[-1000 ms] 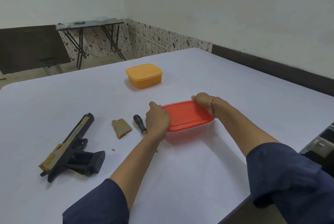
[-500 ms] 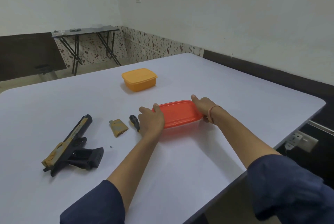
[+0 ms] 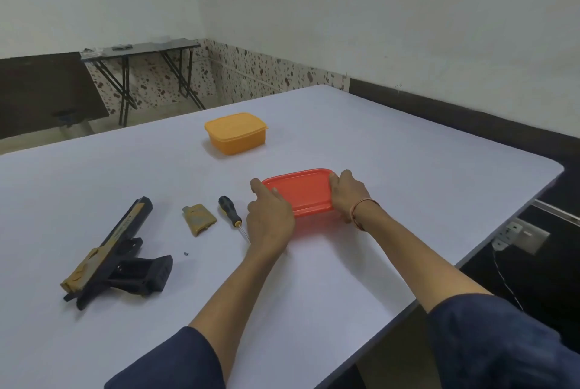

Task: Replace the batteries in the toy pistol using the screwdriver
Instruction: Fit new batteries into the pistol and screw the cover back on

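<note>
One toy pistol (image 3: pixel 116 253), one screwdriver (image 3: pixel 230 211), one loose cover (image 3: pixel 199 218), one screw (image 3: pixel 185 253), two boxes. As before, your left hand (image 3: pixel 270 216) and right hand (image 3: pixel 346 194) grip the red box (image 3: pixel 303 192) by its ends, fingers curled. The screwdriver lies just left of your left hand, the toy pistol farther left, the orange box (image 3: pixel 236 134) beyond.

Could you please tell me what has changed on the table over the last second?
Little has changed. The left hand and right hand hold the ends of the red-lidded container as before; the right hand sits slightly nearer along its end. The toy pistol, tan cover, screwdriver, screw and orange container lie where they were.
</note>
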